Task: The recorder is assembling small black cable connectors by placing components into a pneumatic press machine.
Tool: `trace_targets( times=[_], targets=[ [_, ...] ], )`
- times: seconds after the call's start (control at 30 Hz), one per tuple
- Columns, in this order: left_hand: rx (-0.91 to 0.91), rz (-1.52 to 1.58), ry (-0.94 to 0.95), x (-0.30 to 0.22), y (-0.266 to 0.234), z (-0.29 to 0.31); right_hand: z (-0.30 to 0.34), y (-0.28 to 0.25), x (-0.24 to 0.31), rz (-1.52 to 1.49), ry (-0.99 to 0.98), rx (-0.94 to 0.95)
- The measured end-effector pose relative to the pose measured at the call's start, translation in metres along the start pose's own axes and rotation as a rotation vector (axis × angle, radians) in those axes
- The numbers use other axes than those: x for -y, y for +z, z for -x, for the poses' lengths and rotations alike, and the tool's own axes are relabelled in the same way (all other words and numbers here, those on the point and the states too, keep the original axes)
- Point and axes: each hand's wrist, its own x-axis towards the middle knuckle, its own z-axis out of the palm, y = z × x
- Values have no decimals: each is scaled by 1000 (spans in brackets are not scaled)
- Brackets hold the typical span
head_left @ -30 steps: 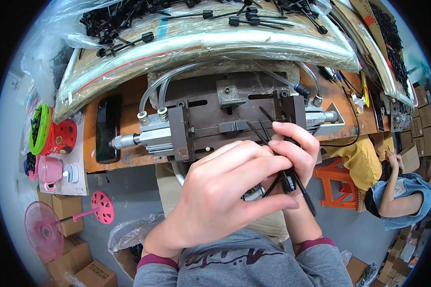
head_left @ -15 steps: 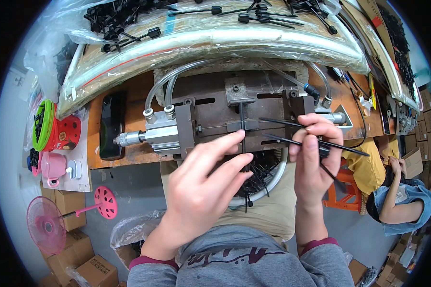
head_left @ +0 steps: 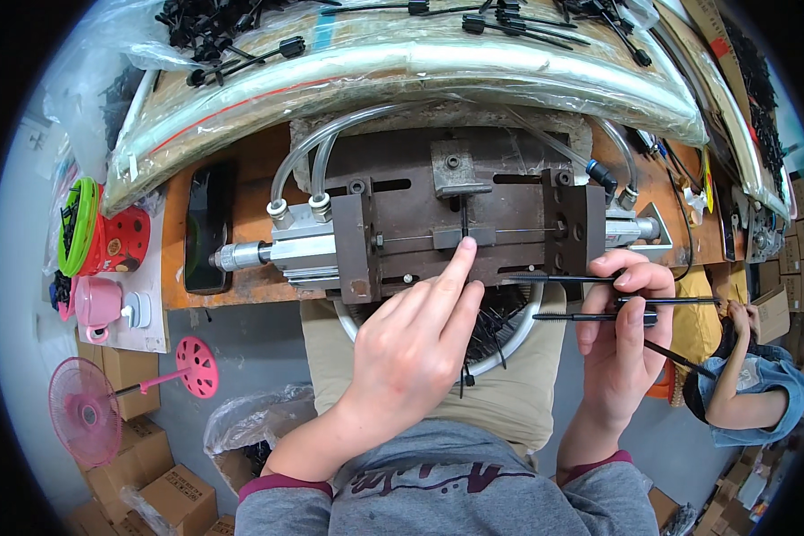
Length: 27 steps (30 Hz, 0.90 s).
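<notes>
A dark metal fixture (head_left: pixel 411 210) with silver pneumatic cylinders at both ends stands in front of me. A thin black rod (head_left: pixel 464 213) lies front to back in it, running from the upper bracket to the small centre block. My left hand (head_left: pixel 411 330) has its fingers stretched out, the index fingertip on the rod's near end at the block. The thumb is mostly hidden. To the right of the fixture, my right hand (head_left: pixel 625 330) is closed around several thin black rods (head_left: pixel 590 317) with thicker black pieces on them, pointing left and right.
Behind the fixture, a plastic-wrapped board (head_left: pixel 402 67) bears many black rods. A round white-rimmed container (head_left: pixel 520 335) of rods sits below it at my lap. A phone (head_left: pixel 210 228) lies at left, near a pink cup (head_left: pixel 98 304). Another person (head_left: pixel 746 384) sits at right.
My left index finger has moved onto the rod in the fixture. My right hand has shifted right and down, its rods now lying nearly level. The view has shifted slightly.
</notes>
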Motion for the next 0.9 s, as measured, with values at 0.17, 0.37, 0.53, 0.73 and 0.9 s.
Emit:
trace_targets(
  times=[0.17, 0.37, 0.53, 0.73, 0.9],
  targets=[
    [-16, -60, 34, -1, 2, -2, 1, 2, -3, -7, 24, -12],
    [0, -67, 11, -2, -2, -6, 3, 1, 3, -75, 66, 55],
    [24, -63, 13, -2, -5, -8, 4, -1, 4, -180, 199, 165],
    [46, 218, -117, -2, -19, -11, 6, -1, 0, -277, 287, 182],
    [98, 680, -303, -9, -35, -19, 9, 3, 0, -317, 361, 217]
  ],
)
